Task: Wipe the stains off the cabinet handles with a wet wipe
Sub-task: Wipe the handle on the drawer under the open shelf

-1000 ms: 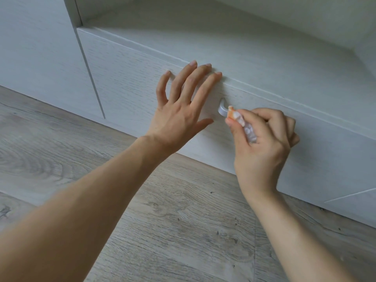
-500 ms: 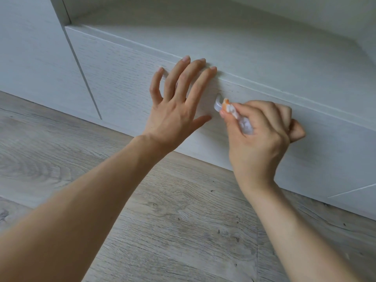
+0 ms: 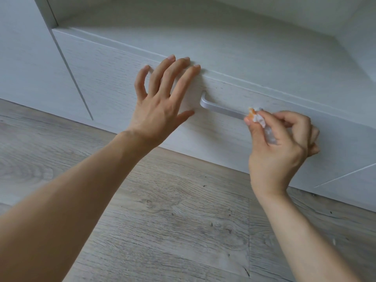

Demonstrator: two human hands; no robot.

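Observation:
A silver bar handle runs across the front of a white drawer. My right hand pinches a crumpled wet wipe, white with orange stains on its tip, and holds it against the handle partway along the bar. The handle's right part is hidden behind that hand. My left hand lies flat on the drawer front left of the handle, fingers straight and spread, fingertips at the drawer's top edge.
The white cabinet has an open shelf above the drawer and a closed door at the left. A grey wood-grain floor lies below. Another panel seam shows at the lower right.
My right hand has slid the wipe to the right along the handle, uncovering its left end and bar. My left hand stays flat on the drawer front.

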